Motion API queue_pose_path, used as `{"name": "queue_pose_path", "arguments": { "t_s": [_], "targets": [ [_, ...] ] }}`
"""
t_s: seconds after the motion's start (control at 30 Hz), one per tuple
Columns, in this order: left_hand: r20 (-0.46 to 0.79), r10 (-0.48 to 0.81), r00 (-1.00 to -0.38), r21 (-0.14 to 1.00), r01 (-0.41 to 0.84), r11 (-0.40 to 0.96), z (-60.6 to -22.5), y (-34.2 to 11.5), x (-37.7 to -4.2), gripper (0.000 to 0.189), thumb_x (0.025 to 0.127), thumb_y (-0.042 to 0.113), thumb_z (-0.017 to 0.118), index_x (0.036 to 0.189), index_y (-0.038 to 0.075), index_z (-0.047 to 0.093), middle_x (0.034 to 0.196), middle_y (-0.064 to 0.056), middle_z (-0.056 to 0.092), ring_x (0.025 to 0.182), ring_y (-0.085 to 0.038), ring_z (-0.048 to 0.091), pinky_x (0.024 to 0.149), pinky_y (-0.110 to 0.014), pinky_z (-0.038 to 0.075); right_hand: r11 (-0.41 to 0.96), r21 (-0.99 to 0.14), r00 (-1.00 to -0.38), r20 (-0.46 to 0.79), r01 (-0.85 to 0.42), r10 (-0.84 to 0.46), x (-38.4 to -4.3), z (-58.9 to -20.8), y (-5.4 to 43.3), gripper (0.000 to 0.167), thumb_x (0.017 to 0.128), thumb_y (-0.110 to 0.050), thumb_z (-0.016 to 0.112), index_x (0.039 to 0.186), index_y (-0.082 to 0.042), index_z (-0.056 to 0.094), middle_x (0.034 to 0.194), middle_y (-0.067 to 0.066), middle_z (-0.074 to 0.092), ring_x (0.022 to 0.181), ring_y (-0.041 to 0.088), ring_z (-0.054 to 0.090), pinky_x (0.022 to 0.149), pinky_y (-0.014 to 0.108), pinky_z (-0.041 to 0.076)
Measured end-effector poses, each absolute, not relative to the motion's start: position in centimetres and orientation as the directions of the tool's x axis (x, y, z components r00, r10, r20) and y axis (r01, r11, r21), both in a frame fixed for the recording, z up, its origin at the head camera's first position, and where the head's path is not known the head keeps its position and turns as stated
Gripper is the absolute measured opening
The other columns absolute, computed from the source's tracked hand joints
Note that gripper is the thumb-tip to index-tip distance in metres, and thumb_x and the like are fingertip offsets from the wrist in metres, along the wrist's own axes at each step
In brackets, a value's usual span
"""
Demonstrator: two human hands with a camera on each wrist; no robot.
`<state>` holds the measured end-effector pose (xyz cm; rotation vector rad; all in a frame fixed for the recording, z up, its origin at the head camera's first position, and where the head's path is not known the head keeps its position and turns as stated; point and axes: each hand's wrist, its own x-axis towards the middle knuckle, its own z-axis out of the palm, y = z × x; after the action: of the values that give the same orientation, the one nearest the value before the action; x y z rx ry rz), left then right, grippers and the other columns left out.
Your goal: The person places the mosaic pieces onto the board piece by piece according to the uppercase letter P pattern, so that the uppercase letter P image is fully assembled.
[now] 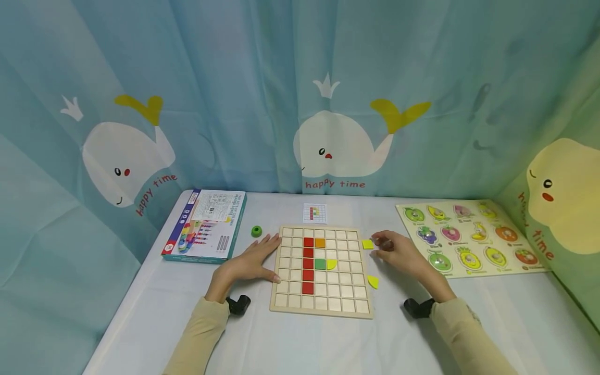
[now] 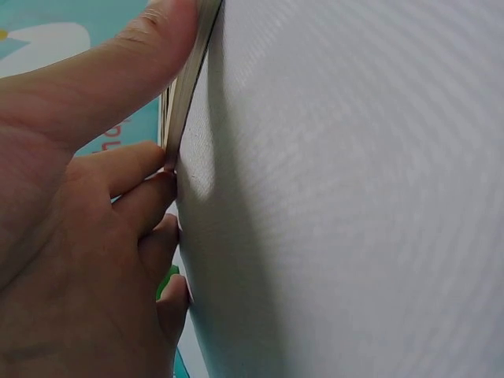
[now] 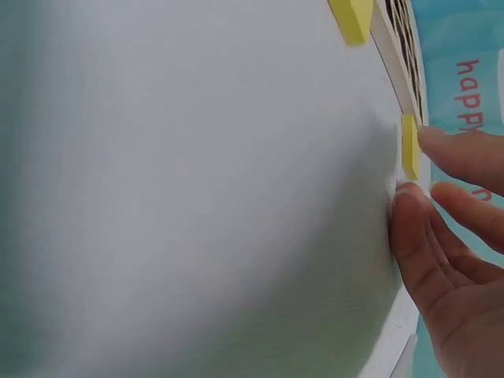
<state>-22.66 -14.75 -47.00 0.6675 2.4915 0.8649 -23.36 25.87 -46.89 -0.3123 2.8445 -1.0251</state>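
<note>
A wooden grid board (image 1: 347,312) lies in the middle of the table. On it are a column of several red square tiles (image 1: 308,264), an orange tile (image 1: 320,242), a green tile (image 1: 321,264) and a yellow quarter-round tile (image 1: 331,264). My left hand (image 1: 250,263) rests along the board's left edge, fingers spread and thumb at the rim. Off the right edge lie a yellow square tile (image 1: 367,244) and a loose yellow quarter-round tile (image 1: 373,282). My right hand (image 1: 398,252) is beside the yellow square, its fingertips (image 3: 431,142) right at it, thumb and fingers parted.
A small pattern card (image 1: 314,213) lies behind the board. To the left are a green ring (image 1: 256,231) and a flat toy box (image 1: 206,224); a fruit puzzle board (image 1: 473,237) lies at the right. A whale-print curtain (image 1: 262,104) hangs behind the table.
</note>
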Motion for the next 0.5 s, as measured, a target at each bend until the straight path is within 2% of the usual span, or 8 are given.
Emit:
{"name": "queue_pose_path", "arguments": {
  "t_s": [0.2, 0.5],
  "targets": [
    [-0.226, 0.557, -0.799, 0.662, 0.293, 0.690, -47.0, -14.8, -22.7, 0.108, 0.083, 0.030, 0.086, 0.163, 0.001, 0.020, 0.173, -0.015, 0.013, 0.161, -0.035, 0.004, 0.131, -0.052, 0.001, 0.778, -0.603, -0.971, -0.022, -0.177, -0.238, -24.5, -46.9, 25.8, 0.033, 0.096, -0.018, 0.072, 0.121, 0.003, 0.068, 0.101, 0.012, 0.069, 0.078, 0.018, 0.059, 0.061, 0.026, 0.050],
    [-0.218, 0.565, -0.796, 0.676, 0.295, 0.676, -46.9, -15.0, -22.4, 0.107, 0.083, 0.029, 0.085, 0.163, -0.001, 0.020, 0.172, -0.016, 0.013, 0.160, -0.037, 0.004, 0.131, -0.053, 0.000, 0.794, -0.572, -0.973, 0.035, -0.206, -0.227, -24.9, -47.4, 25.1, 0.020, 0.093, -0.010, 0.072, 0.108, 0.003, 0.070, 0.093, 0.012, 0.066, 0.077, 0.018, 0.053, 0.065, 0.030, 0.045]
  ]
}}
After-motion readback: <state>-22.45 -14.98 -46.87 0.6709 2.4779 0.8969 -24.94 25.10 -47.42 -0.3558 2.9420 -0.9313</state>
